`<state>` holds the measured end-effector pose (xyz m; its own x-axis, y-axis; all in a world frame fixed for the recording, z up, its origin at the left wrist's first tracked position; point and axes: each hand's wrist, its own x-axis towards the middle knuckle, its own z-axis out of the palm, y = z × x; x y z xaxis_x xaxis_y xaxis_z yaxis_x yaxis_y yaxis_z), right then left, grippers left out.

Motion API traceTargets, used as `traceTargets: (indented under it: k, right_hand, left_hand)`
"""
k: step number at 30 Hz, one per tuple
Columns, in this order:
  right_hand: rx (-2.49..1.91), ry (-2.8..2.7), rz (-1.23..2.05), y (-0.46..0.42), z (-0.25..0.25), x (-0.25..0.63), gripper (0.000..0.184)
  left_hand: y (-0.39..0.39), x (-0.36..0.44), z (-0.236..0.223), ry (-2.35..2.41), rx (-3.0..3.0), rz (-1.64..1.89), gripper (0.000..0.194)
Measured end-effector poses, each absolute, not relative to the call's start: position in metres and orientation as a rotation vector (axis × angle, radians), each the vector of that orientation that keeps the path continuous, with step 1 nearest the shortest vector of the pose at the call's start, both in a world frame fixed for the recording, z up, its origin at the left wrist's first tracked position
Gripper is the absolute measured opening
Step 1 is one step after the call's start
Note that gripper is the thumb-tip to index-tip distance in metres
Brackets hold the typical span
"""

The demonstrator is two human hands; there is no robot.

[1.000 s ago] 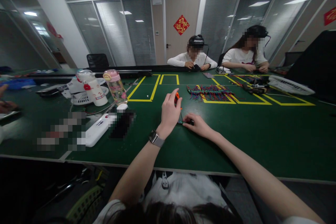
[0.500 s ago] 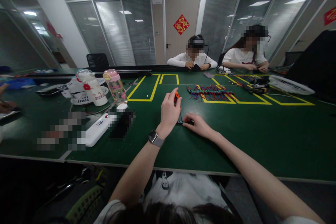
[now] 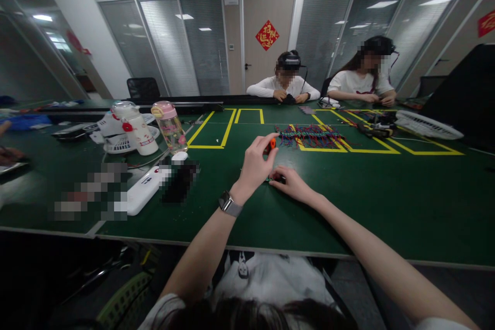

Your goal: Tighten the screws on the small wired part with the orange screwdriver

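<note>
My left hand (image 3: 256, 165) is closed around a screwdriver with an orange and black handle (image 3: 273, 143); in this view its shaft is hidden by the fingers. Just below and to the right, my right hand (image 3: 291, 183) rests on the table with fingertips pinched on a small green circuit board (image 3: 267, 179). Only the board's left edge shows past the fingers. Beyond both hands lies a row of wired circuit boards (image 3: 313, 137) with red and blue leads.
The green table (image 3: 348, 206) bears yellow tape outlines (image 3: 209, 147). To the left stand a white bottle (image 3: 141, 134), a pink-lidded bottle (image 3: 170, 126) and a white power bank (image 3: 145, 191). Two people work across the table. A white fan-like grille (image 3: 429, 125) lies at right.
My left hand has shifted a little right and tilted the screwdriver, so its handle sits farther right. My right hand stays in nearly the same place.
</note>
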<state>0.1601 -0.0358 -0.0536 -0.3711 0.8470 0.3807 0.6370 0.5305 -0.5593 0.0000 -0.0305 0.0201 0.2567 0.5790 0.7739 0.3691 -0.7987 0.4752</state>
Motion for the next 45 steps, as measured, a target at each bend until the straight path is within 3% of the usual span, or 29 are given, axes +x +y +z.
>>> traceTargets:
  k: [5,10,14,17,20,22,26,30,35,40,45]
  right_hand:
    - [-1.196,-2.129,0.417,-0.036,-0.053,0.160,0.005]
    - [-1.211,-2.137,0.417,-0.038,-0.052,0.159,0.004]
    - [-1.214,-2.132,0.416,-0.037,-0.052,0.159,0.005]
    - [-1.205,-2.134,0.413,-0.036,-0.053,0.160,0.005]
    - [-1.192,-2.137,0.414,-0.035,-0.055,0.160,0.004]
    - [-1.192,-2.137,0.412,-0.035,-0.055,0.160,0.004]
    - [-1.196,-2.138,0.409,-0.035,-0.055,0.161,0.004]
    - [-1.194,-2.129,0.425,-0.036,-0.054,0.160,0.007]
    - [-1.203,-2.116,0.437,-0.036,-0.053,0.160,0.009]
    - [-1.224,-2.047,0.449,-0.033,-0.057,0.161,0.008]
    - [-1.237,-1.999,0.501,-0.029,-0.059,0.162,0.009]
  left_hand:
    - [-0.036,-0.001,0.023,1.103,2.297,1.703,0.020]
    - [-0.033,0.000,0.024,0.769,2.161,1.591,0.025]
    - [-0.029,-0.002,0.021,1.070,2.137,1.726,0.017]
    - [-0.026,-0.002,0.019,1.157,2.132,1.753,0.026]
    - [-0.023,-0.001,0.018,0.848,2.083,1.554,0.036]
    - [-0.023,-0.001,0.019,0.762,2.084,1.465,0.032]
    - [-0.028,-0.002,0.020,1.136,2.103,1.722,0.027]
    - [-0.026,-0.001,0.019,0.937,2.039,1.635,0.034]
    - [-0.025,-0.003,0.020,1.041,1.950,1.678,0.021]
    - [-0.031,0.001,0.023,0.902,2.070,1.702,0.030]
    - [-0.034,0.003,0.022,0.980,2.073,1.761,0.019]
